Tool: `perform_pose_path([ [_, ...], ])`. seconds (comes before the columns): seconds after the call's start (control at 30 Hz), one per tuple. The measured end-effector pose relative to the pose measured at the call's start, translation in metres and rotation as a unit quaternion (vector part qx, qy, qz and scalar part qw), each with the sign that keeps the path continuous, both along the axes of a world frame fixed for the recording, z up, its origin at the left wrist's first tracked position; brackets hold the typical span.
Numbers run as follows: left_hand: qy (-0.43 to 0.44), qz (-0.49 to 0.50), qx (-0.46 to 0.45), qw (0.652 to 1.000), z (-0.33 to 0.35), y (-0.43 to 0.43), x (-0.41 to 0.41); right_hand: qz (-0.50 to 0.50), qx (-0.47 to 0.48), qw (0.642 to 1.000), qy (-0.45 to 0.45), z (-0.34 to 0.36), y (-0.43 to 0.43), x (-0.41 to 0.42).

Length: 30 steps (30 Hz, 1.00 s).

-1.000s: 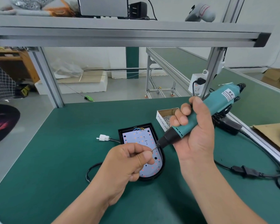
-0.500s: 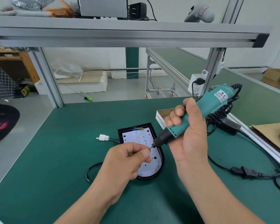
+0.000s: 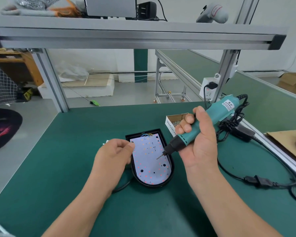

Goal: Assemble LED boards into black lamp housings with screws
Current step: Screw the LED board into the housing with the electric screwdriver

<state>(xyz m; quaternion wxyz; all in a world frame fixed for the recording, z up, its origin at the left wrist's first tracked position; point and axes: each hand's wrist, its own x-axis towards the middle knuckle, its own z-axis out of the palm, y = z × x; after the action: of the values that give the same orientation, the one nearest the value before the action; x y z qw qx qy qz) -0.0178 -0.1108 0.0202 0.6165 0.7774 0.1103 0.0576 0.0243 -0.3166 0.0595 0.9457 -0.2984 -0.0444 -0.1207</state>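
Grips a teal electric screwdriver (image 3: 220, 108) in the right hand (image 3: 202, 144), fingers wrapped round its body, bit slanted down with the tip just above the middle of the LED board (image 3: 150, 168). Holds the left hand (image 3: 113, 154) at the left rim of the black lamp housing (image 3: 154, 184) on the bench (image 3: 58, 168), fingers curled, tips over the board's upper-left corner, well apart from the bit; cannot tell whether anything is pinched there. Just behind the right fingers, an open box of screws (image 3: 173, 120).

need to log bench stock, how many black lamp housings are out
1. The black lamp housing lies on the green table, with the LED board inside it. Others may lie out of view.
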Motion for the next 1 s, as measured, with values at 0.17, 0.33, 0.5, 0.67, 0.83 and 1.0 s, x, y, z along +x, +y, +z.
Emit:
perform_pose_path([
  [0.17,-0.014,0.016,0.126,0.992,-0.003,0.008,0.004,-0.002,-0.046,0.999,0.010,-0.005,0.002,0.002],
  [0.33,0.015,-0.049,-0.140,0.989,0.008,0.001,-0.006,-0.003,-0.016,1.000,0.013,-0.003,-0.002,0.003],
  [0.5,0.078,-0.178,-0.414,0.889,0.024,-0.004,-0.017,0.005,0.033,0.999,0.003,0.003,-0.005,0.000],
  [0.67,0.103,-0.169,-0.391,0.899,0.025,-0.013,-0.022,0.016,0.070,0.997,-0.005,0.010,-0.008,-0.003],
  [0.83,0.092,-0.176,-0.320,0.927,0.017,-0.021,-0.025,0.030,0.070,0.997,-0.021,0.014,-0.004,-0.008],
  [1.0,0.078,-0.192,-0.335,0.919,0.016,-0.023,-0.027,0.030,0.067,0.997,-0.034,0.015,-0.004,-0.010],
])
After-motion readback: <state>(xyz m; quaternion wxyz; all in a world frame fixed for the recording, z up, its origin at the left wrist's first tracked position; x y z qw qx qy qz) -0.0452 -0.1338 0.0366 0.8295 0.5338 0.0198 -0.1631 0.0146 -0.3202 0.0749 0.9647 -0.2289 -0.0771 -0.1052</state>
